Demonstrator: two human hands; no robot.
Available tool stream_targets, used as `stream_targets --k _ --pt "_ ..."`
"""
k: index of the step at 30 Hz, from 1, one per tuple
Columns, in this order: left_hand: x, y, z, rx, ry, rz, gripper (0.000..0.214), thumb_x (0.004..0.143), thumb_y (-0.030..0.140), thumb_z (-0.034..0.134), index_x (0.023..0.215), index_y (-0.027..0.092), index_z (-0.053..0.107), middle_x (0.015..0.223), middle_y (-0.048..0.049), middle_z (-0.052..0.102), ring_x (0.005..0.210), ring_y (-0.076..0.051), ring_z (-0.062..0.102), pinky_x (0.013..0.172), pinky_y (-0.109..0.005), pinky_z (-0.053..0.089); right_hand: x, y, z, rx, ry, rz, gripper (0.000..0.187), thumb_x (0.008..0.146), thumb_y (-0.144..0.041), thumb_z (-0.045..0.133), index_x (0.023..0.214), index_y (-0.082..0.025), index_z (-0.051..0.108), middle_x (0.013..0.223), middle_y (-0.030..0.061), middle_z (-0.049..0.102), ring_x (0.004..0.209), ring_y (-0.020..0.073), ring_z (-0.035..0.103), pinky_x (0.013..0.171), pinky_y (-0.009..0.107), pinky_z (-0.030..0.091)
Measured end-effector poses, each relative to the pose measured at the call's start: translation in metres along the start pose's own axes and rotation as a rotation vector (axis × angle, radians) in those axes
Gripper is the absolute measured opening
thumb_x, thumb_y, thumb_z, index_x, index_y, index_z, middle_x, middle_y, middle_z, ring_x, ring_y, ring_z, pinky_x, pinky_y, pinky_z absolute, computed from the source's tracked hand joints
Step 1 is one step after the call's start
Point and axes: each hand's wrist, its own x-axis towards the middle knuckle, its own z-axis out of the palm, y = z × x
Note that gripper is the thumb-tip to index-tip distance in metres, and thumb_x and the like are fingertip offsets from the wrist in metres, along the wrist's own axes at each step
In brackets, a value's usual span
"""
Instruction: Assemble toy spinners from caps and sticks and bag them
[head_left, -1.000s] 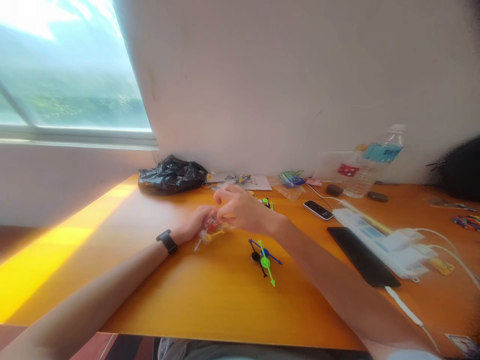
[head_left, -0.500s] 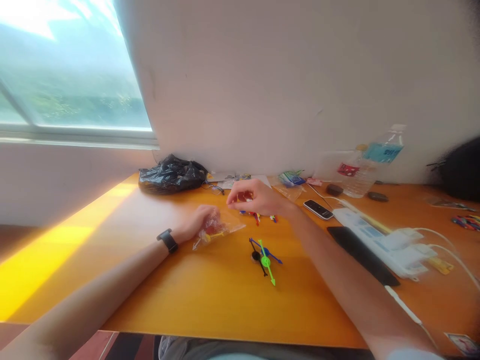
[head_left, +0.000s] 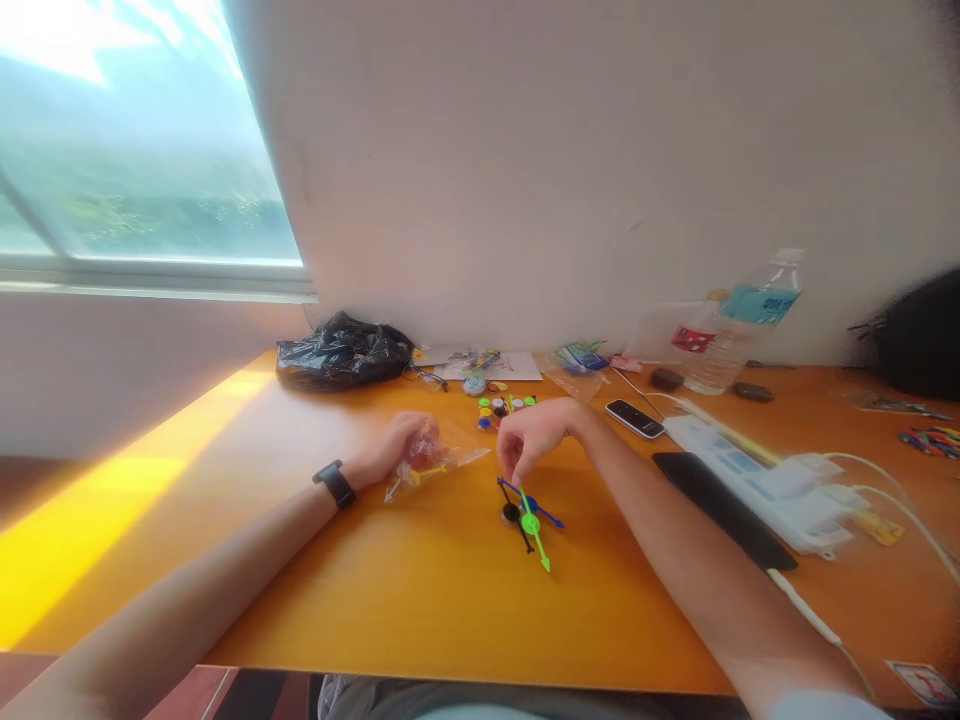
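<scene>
Our right hand (head_left: 531, 435), centre: fingers curled narrow; whether gripping, we cannot tell. Just below it, lower centre: three slim plastic arrows (head_left: 530, 524), round-hubbed, blue, black, green. Our left hand (head_left: 403, 440), left of centre: clutching one crinkled clear bag (head_left: 456, 460). Farther, left: glossy, wrinkled black sack (head_left: 341, 352).

Free room, front: bare tabletop (head_left: 390, 600) between your left forearm (head_left: 225, 560) and right forearm (head_left: 660, 545), from the arrow-shaped pieces (head_left: 530, 524) to the near edge.
Free room, left: open wood beyond your left forearm, as far as the black plastic bag (head_left: 341, 352).
Narrow gap: between the clear plastic bag (head_left: 450, 460) in your left hand (head_left: 401, 445) and your right hand (head_left: 534, 438).
Obstacles, centre: those arrow-shaped pieces, directly below your right fingertips; contact unclear.
Obstacles, behind your right hand: coloured discs (head_left: 484, 413).
Obstacles, right of your right forearm: handheld device (head_left: 634, 419), black slab (head_left: 720, 510), white power strip (head_left: 739, 482).
</scene>
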Motion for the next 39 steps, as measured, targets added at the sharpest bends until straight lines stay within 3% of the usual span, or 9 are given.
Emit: stream_targets --k 5,12,16,22,24,36,39 --pt "-0.001 0.002 0.001 0.005 0.003 0.001 0.034 0.092 0.034 0.047 0.066 0.016 0.057 0.057 -0.0006 0.057 0.052 -0.012 0.052 0.052 -0.022 0.043 0.002 0.002 0.002 0.123 -0.098 -0.085 0.058 0.063 -0.062 0.090 0.091 -0.012 0.079 0.086 0.0059 0.077 0.081 0.0180 0.068 0.068 0.024 0.048" --pt "-0.002 0.005 0.003 0.008 0.002 0.008 0.032 0.091 0.034 0.048 0.066 0.016 0.057 0.057 -0.0008 0.058 0.050 -0.012 0.052 0.051 -0.023 0.043 -0.019 0.003 -0.006 0.239 -0.063 -0.240 0.045 0.081 -0.055 0.083 0.094 -0.013 0.073 0.083 0.0047 0.075 0.075 0.0146 0.067 0.062 0.021 0.048" --pt "-0.001 0.004 0.003 -0.001 0.000 -0.003 0.034 0.092 0.035 0.047 0.066 0.016 0.057 0.056 -0.0010 0.057 0.050 -0.013 0.051 0.052 -0.024 0.044 -0.045 -0.002 -0.010 0.372 0.106 -0.349 0.037 0.085 -0.047 0.083 0.093 -0.012 0.072 0.081 0.0047 0.074 0.066 0.0110 0.064 0.059 0.020 0.050" --pt "0.000 0.001 0.002 0.004 0.007 -0.007 0.033 0.091 0.034 0.048 0.066 0.016 0.059 0.057 -0.0016 0.058 0.051 -0.013 0.052 0.052 -0.023 0.043 -0.070 -0.019 -0.010 0.538 0.594 -0.546 0.021 0.081 -0.029 0.088 0.087 -0.013 0.074 0.079 0.0042 0.075 0.070 0.0126 0.068 0.061 0.021 0.052" --pt "0.000 0.000 0.001 0.008 0.007 -0.007 0.033 0.091 0.034 0.048 0.065 0.016 0.058 0.057 -0.0015 0.058 0.051 -0.012 0.051 0.052 -0.023 0.043 -0.071 -0.027 -0.009 0.539 0.694 -0.571 0.019 0.080 -0.028 0.088 0.086 -0.014 0.075 0.079 0.0035 0.075 0.071 0.0130 0.068 0.062 0.021 0.052" --pt "0.001 -0.002 -0.002 0.031 -0.006 -0.007 0.035 0.092 0.037 0.047 0.067 0.016 0.058 0.060 -0.0021 0.059 0.054 -0.013 0.050 0.052 -0.023 0.040 -0.047 -0.063 0.001 0.420 0.819 -0.491 0.015 0.081 -0.028 0.079 0.086 -0.015 0.076 0.076 0.0027 0.072 0.067 0.0144 0.065 0.059 0.025 0.051" --pt "0.001 -0.001 -0.002 0.024 -0.017 -0.009 0.035 0.092 0.036 0.046 0.066 0.016 0.057 0.059 -0.0017 0.058 0.053 -0.013 0.050 0.052 -0.024 0.040 -0.046 -0.063 0.000 0.449 0.958 -0.542 0.013 0.080 -0.026 0.079 0.081 -0.015 0.073 0.074 0.0015 0.070 0.066 0.0123 0.062 0.058 0.023 0.048"
